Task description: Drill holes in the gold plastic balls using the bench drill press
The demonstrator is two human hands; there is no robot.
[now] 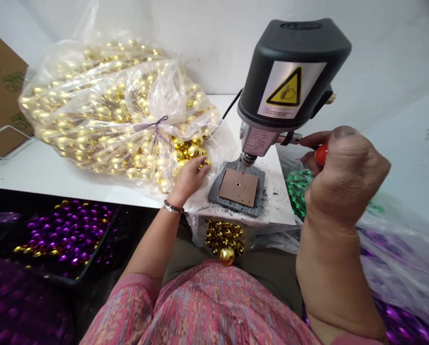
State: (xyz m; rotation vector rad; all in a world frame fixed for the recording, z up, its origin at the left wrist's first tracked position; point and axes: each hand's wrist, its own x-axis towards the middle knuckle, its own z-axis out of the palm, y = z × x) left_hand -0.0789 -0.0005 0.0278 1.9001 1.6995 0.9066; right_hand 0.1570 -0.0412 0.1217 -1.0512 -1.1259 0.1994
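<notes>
**Left hand** (189, 179): palm down, fingers extended and slightly spread, no pinch; fingertips rest on gold baubles (195, 151) at the edge of a clear plastic bag (103, 86).

**Left forearm** (148, 244): angled forward from a pink sleeve (135, 306); a beaded bracelet (173, 207) circles the wrist.

**Right hand** (344, 177): raised, fingers curled closed around a red handle (321, 154); back of the hand faces the camera.

**Right forearm** (329, 273): nearly upright, wrist bent.

**Left of right hand:** black drill head (289, 72), its chuck (248, 159) above a grey jig (236, 203) holding a brown plate (238, 187).

**Right of left hand:** the jig, just beside the fingertips, on a white table (56, 177).

**Below left hand:** a gold bauble cluster (224, 235) below the table edge.

**Left of left forearm:** purple baubles (67, 235) in a black tray (99, 239).
</notes>
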